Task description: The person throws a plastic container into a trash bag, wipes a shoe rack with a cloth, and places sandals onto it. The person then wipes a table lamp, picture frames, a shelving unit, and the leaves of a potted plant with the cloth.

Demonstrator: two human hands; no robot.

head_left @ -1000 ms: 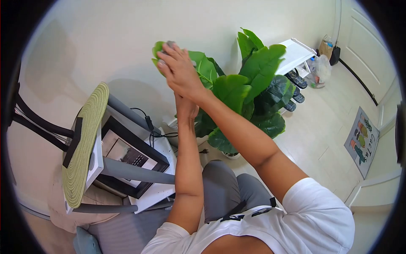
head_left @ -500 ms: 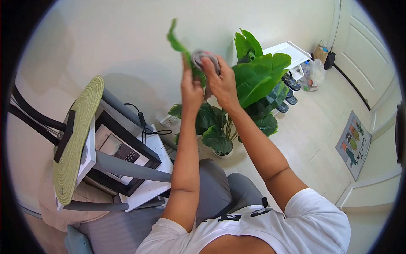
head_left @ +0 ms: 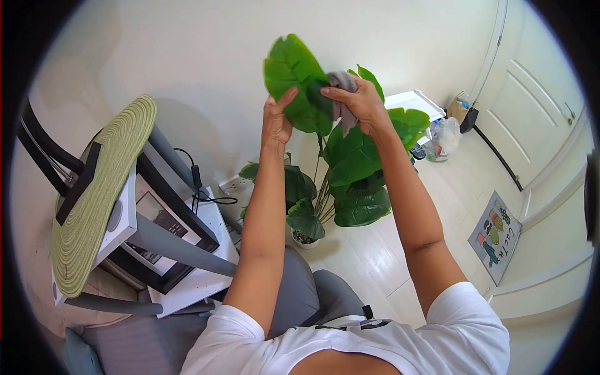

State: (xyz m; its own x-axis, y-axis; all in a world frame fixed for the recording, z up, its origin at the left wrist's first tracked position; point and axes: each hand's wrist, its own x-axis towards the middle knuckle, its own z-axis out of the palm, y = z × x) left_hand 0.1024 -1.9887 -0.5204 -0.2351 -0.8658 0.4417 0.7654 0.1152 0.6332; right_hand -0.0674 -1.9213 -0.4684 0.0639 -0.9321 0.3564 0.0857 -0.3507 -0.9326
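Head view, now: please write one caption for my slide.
Left hand holds a green leaf; right hand holds a gray cloth at the leaf's edge.

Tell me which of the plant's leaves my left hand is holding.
The topmost leaf in the picture, gripped at its left edge by your left hand. Your right hand holds a grey cloth to it; neither hand grips the other leaves.

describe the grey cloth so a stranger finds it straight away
Start at the leafy plant by the pale wall, then go up to the broad leaf in the left hand. At that leaf's right edge, bunched in the right hand, is the cloth. It is the one crumpled grey thing among smooth green leaves.
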